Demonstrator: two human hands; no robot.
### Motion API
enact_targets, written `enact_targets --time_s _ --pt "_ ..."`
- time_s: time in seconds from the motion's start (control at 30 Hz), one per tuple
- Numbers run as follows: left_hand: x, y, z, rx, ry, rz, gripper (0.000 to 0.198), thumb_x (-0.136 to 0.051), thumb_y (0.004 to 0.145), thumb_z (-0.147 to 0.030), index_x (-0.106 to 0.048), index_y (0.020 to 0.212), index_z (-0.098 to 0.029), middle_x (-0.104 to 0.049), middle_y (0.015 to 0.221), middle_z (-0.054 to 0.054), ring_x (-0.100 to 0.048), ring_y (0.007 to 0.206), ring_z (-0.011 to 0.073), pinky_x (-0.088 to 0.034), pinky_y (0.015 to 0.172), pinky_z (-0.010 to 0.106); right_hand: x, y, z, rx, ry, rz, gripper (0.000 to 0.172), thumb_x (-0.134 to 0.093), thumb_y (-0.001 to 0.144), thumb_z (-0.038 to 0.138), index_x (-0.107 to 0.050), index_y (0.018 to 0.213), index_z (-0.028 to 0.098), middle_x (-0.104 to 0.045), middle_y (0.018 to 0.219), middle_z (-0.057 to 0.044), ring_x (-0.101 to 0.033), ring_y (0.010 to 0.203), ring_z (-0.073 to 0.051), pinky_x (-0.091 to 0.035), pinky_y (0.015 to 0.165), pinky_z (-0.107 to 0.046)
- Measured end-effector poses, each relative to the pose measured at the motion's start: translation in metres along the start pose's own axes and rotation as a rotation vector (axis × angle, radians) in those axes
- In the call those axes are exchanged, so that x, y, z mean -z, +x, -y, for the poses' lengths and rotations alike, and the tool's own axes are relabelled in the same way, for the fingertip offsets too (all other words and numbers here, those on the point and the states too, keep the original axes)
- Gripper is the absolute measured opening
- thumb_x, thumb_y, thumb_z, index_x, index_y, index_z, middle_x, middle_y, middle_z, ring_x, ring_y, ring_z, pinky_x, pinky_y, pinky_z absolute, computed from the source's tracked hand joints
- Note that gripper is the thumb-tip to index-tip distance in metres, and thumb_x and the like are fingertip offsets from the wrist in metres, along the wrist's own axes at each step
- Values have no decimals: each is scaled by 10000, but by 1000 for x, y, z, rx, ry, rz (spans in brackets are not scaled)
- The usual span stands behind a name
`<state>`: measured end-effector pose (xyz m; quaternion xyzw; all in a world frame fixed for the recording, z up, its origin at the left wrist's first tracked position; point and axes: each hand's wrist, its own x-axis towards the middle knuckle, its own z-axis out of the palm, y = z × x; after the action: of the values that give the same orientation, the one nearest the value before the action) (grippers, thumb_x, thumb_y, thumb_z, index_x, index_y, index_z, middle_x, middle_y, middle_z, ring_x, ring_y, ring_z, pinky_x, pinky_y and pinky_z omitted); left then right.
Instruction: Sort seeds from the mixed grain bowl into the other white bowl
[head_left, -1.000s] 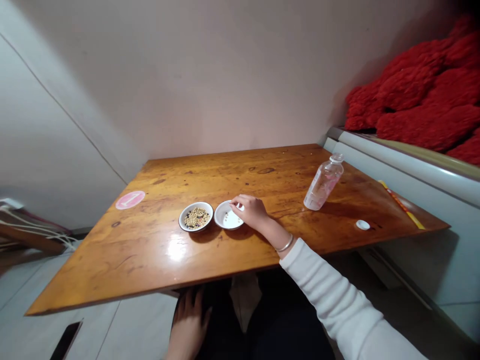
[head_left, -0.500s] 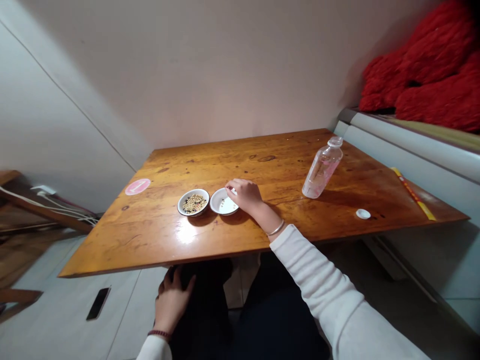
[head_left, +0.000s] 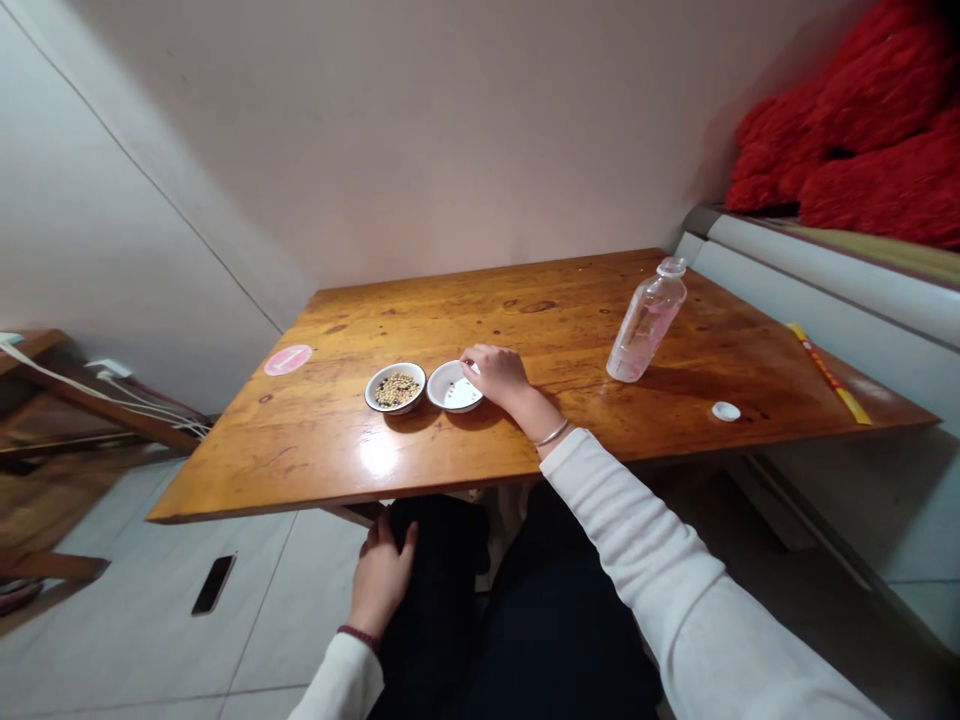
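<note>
My right hand (head_left: 496, 375) reaches over the right side of a white bowl (head_left: 442, 402), its fingers drawn together in a pinch. Whatever the fingertips hold is too small to make out. A few small pale and dark beans lie on the bottom of that bowl. Just left of it stands a second white bowl (head_left: 370, 400) with a dark rim, holding many mixed beans (head_left: 397, 388), mostly pale with some dark ones. Below the table edge, my left hand (head_left: 382, 575) rests on my left knee, fingers apart and nothing in it.
On the wooden table (head_left: 465, 460) stand a clear uncapped bottle (head_left: 646, 325), a white cap (head_left: 726, 411), a yellow-red strip (head_left: 829, 375) and a round pink sticker (head_left: 288, 360). A phone (head_left: 214, 585) lies on the floor. Red plush (head_left: 877, 130) sits at the right.
The view has shifted slightly, so the table sits a little higher in the picture. My right hand stays over the right bowl, and my left hand remains on the knee.
</note>
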<state>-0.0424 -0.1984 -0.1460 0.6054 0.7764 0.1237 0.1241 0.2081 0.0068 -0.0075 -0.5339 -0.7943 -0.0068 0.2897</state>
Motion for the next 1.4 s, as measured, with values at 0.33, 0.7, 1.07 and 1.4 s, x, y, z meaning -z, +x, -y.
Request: enact_targets --time_s 0.33,0.7,1.07,1.4 --pt "-45 -55 -17 -248 445 -39 497 -497 869 -354 -508 1355 -248 -372 1443 182 -328 1319 372 -333 1000 517 -3 0 1 -25 65 -27 165 -500 890 294 -658 918 257 -697 962 -12 -628 881 -192 -422 711 -278" --pt "-47 -46 -14 -251 422 37 493 -520 847 -359 -538 1331 -265 -371 1459 177 -320 1332 396 -305 1009 530 -8 0 -2 -106 111 -59 169 -530 860 328 -684 877 260 -704 945 -4 -625 810 -171 -426 673 -259" --pt "-56 -38 -22 -274 371 98 501 -529 836 -356 -541 1330 -270 -338 1492 143 -279 1346 436 -266 1027 567 -9 -1 0 -120 124 -54 171 -542 854 336 -692 858 253 -710 928 -5 -626 795 -168 -419 649 -256" --pt "17 -43 -48 -467 111 552 402 -610 800 -310 -639 1200 -288 -590 1291 88 -490 1230 327 -366 1017 467 -8 -3 1 -112 158 -74 141 -567 836 316 -691 838 249 -720 895 -3 -631 764 -161 -428 646 -253"
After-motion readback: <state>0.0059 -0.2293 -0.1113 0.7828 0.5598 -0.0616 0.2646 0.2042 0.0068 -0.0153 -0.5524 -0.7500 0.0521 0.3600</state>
